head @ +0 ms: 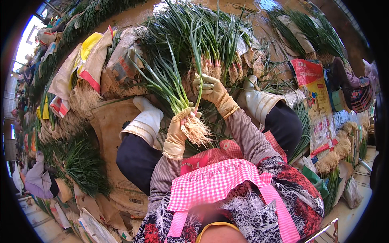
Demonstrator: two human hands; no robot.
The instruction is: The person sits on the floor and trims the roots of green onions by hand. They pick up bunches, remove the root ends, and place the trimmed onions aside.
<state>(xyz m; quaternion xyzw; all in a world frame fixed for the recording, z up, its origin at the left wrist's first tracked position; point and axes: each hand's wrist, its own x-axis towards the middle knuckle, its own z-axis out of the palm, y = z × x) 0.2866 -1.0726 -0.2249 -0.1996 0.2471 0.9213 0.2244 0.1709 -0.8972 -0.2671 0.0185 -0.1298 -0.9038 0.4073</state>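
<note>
My left hand (179, 130), in a cream rubber glove, is closed around the lower stems of a bunch of green onions (177, 100), whose pale roots hang below the fist. Beside it my right hand (209, 86), gloved alike, pinches a long green leaf (199, 94) between thumb and fingers; its lower end runs down to the bunch. Just beyond both hands lies a large pile of green onions (197, 39), reddish stem bases and roots towards me. Loose leaves lie between my white rubber boots.
Sacks (91, 60) wrap root-ended bundles at the left, beside a brown sack (112, 145) on the floor. At the right are a red and yellow printed sack (316, 100) and a seated person (355, 88). Another person (39, 179) is at the lower left.
</note>
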